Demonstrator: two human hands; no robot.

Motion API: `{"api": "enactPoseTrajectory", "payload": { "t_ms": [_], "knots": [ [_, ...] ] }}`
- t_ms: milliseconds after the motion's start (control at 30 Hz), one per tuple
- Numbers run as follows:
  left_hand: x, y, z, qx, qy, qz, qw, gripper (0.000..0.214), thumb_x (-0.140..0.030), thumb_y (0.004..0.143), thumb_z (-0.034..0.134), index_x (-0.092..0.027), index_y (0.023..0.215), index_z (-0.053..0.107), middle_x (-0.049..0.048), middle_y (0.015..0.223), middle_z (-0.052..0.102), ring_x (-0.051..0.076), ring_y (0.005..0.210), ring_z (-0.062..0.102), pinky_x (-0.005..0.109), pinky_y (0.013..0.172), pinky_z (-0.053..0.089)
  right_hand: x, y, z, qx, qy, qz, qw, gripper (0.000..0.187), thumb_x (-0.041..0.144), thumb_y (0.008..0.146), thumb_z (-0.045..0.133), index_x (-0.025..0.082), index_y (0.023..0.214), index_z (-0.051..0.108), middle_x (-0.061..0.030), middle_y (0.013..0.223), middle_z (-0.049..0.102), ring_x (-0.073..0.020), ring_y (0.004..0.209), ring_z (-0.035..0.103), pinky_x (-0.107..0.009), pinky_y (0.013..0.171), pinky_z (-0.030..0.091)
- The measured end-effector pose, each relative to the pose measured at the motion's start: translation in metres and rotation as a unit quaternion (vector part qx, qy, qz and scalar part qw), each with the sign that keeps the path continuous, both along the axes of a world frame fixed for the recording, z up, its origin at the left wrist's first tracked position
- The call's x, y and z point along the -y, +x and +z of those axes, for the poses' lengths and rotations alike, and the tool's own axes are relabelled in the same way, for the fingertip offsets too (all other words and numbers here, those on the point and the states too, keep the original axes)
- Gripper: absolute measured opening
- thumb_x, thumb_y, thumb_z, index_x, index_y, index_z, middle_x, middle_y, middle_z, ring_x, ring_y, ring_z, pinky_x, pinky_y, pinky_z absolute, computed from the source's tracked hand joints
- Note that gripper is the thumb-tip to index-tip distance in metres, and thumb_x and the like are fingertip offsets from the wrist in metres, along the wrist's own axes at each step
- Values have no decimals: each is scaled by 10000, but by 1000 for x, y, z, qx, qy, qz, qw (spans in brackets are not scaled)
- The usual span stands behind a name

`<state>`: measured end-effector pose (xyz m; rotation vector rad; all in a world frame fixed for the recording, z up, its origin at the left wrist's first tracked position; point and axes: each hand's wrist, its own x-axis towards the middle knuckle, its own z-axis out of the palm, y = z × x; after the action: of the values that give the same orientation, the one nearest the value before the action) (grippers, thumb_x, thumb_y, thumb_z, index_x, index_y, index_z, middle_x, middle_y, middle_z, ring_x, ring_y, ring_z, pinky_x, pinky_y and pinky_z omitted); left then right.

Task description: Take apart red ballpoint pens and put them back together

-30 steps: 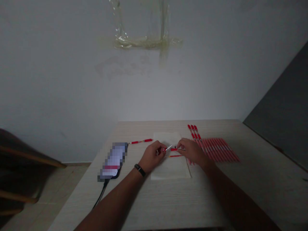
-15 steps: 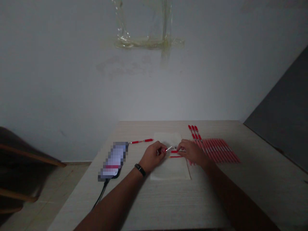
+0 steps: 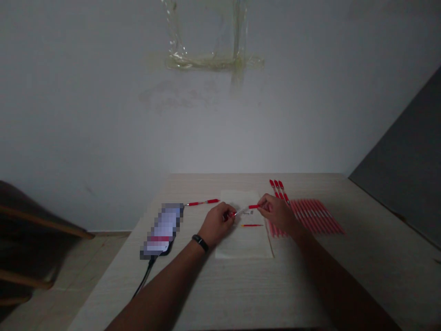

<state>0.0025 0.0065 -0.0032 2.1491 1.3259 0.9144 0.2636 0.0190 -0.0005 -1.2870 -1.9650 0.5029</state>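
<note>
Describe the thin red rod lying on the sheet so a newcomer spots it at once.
On the light table, find the pale sheet near its middle. The thin red rod lies crosswise on it, nearer the wearer than the thicker red tube pinched in the right hand. Its slimness and yellowish left end set it apart from that tube.

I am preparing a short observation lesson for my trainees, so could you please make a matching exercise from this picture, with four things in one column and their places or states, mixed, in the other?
Column 1
1. Phone
2. Left hand
3. Slim red stick
4. Right hand

Column 2
A. Lies on the pale sheet
B. Holds a red piece close to the row of red pens
C. Has a black cable at its near end
D. Has a black band around its wrist

Right pairs: 1-C, 2-D, 3-A, 4-B
</note>
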Motion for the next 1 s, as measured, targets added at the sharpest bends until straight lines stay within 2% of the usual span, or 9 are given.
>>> {"api": "enactPoseTrajectory", "payload": {
  "t_ms": [333, 600, 767, 900, 1000],
  "knots": [
    [-1, -2, -4, -15, 12, -26, 999, 205, -120, 805, 638, -192, 962, 749, 33, 830, 663, 166, 763, 586, 270, 697, 437, 2, -2, 5, 1, -8, 39, 999, 51, 212, 868, 644, 191, 914, 652, -12, 775, 640, -168, 693, 588, -267, 627, 429],
    [-3, -6, -2, -29, 25, -37, 999, 141, -182, 884, 670, -196, 993, 757, 58, 910, 705, 183, 817, 601, 288, 751, 443, -2, 2, -5, -27, -54, 71, 996, 71, 254, 893, 640, 202, 942, 640, -34, 881, 696, -190, 812, 647, -285, 701, 482],
    [-6, -8, -3, -25, 22, -44, 998, 140, -170, 899, 664, -189, 1002, 758, 68, 951, 718, 189, 845, 610, 297, 774, 454, 2, 1, -4, -6, -81, 68, 994, 125, 340, 937, 591, 221, 950, 627, -17, 771, 676, -186, 676, 642, -269, 575, 462],
    [-6, -8, -3, -17, 17, -50, 998, 150, -163, 915, 634, -189, 1009, 748, 67, 970, 723, 189, 861, 619, 300, 784, 461, 9, -3, 2, 3, -105, 61, 993, 184, 384, 982, 511, 226, 938, 594, 25, 647, 608, -141, 489, 555, -243, 473, 388],
    [-5, -8, -3, -9, 18, -55, 998, 137, -171, 912, 635, -186, 999, 741, 65, 957, 720, 192, 864, 621, 300, 780, 460, 12, -5, 5, 26, -102, 58, 993, 266, 372, 1020, 421, 216, 846, 548, 43, 605, 548, -107, 429, 488, -229, 455, 341]
  ]
}}
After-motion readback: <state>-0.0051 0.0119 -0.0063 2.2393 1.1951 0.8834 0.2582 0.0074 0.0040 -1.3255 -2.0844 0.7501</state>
